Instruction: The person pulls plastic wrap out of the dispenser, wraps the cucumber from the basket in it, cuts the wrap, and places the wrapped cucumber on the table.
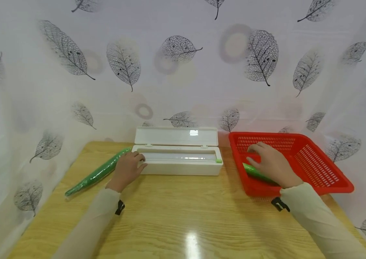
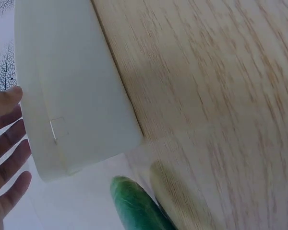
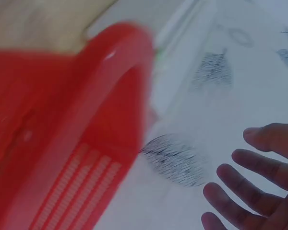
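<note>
Cucumber (image 1: 254, 172), glossy, is partly hidden in perforated plastic basket (image 1: 316, 164) at four o'clock by right hand (image 1: 271, 163); smooth box (image 1: 179, 169) is overlapped by left hand (image 1: 127, 169) at eight o'clock, contact unclear; both hands' fingers are parted.

A whitish plastic sheet (image 1: 195, 90) hangs behind the tabletop and along both sides, printed with dark skeleton leaves (image 1: 261, 55) and blurry pale rings (image 1: 144, 111). The tabletop (image 1: 170, 205) shows yellowish wood grain, with a bright glare spot (image 1: 191, 244) near the front.

Pale sheeting (image 1: 199, 86) (leaf-printed) makes this table (image 1: 170, 208) a screened-off nook.
</note>
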Demonstrator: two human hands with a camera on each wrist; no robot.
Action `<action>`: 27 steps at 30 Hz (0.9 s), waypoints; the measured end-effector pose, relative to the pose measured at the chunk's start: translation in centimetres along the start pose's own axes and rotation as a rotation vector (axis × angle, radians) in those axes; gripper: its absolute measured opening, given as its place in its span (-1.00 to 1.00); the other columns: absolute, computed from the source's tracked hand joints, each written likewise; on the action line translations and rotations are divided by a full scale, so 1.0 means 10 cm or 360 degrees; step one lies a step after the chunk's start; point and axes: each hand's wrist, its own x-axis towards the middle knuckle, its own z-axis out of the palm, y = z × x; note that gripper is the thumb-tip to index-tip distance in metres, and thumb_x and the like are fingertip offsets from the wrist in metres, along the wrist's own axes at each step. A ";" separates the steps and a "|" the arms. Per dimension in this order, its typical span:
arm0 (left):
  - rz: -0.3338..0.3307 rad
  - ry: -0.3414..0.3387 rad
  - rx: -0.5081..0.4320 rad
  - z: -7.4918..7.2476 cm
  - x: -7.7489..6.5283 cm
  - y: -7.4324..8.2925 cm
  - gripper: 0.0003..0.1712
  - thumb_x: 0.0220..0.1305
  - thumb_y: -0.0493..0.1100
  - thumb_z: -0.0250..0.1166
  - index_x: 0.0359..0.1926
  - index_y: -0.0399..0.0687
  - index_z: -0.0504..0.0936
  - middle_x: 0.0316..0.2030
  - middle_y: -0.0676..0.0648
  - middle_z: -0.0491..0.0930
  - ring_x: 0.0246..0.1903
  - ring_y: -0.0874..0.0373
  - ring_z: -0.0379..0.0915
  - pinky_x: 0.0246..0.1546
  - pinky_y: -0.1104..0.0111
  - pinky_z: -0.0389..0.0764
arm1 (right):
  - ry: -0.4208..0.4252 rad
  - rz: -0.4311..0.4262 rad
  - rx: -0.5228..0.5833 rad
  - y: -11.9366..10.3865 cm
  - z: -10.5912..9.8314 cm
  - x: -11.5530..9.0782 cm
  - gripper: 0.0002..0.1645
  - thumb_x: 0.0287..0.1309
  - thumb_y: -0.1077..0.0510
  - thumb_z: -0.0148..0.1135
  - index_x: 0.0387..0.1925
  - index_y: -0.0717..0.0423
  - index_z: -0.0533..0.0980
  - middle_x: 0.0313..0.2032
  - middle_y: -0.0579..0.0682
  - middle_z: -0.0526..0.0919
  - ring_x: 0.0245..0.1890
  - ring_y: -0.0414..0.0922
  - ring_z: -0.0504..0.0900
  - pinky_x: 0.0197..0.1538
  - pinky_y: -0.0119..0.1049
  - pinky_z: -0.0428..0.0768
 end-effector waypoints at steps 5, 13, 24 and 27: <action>-0.0049 -0.0010 -0.0053 0.01 0.00 0.00 -0.78 -0.02 -0.12 0.46 -0.41 -0.13 0.62 -0.48 -0.06 0.59 -0.49 0.08 0.48 -0.47 0.26 0.56 | -0.0371 0.0031 -0.0025 0.35 -0.07 -0.03 -0.65 0.07 0.06 0.31 -0.11 0.11 0.55 -0.16 0.05 0.66 -0.16 -0.01 0.59 -0.09 0.00 0.59; -0.0093 -0.0024 -0.0086 0.02 0.01 0.02 -0.79 -0.01 -0.14 0.46 -0.44 -0.11 0.59 -0.50 -0.04 0.56 -0.50 0.10 0.46 -0.50 0.29 0.55 | -0.0724 -0.0166 -0.0003 0.88 0.01 0.10 -0.64 0.01 0.12 0.36 -0.13 0.17 0.56 -0.19 0.02 0.67 -0.24 -0.07 0.61 -0.16 -0.13 0.63; -0.0093 -0.0014 -0.0092 0.04 0.00 0.03 -0.79 -0.01 -0.14 0.46 -0.45 -0.09 0.57 -0.49 -0.04 0.55 -0.50 0.10 0.45 -0.48 0.29 0.55 | -0.0995 -0.0234 -0.0062 1.31 0.43 0.21 -0.67 -0.08 0.07 0.42 -0.27 0.11 0.54 -0.42 -0.14 0.58 -0.45 -0.28 0.47 -0.40 -0.39 0.49; -0.0108 -0.0004 -0.0074 0.03 0.00 0.03 -0.79 -0.01 -0.14 0.46 -0.46 -0.09 0.57 -0.50 -0.03 0.54 -0.50 0.11 0.45 -0.48 0.29 0.55 | -0.1034 -0.0206 -0.0077 1.36 0.48 0.22 -0.64 -0.09 0.02 0.44 -0.27 0.08 0.53 -0.42 -0.13 0.58 -0.45 -0.27 0.47 -0.41 -0.38 0.49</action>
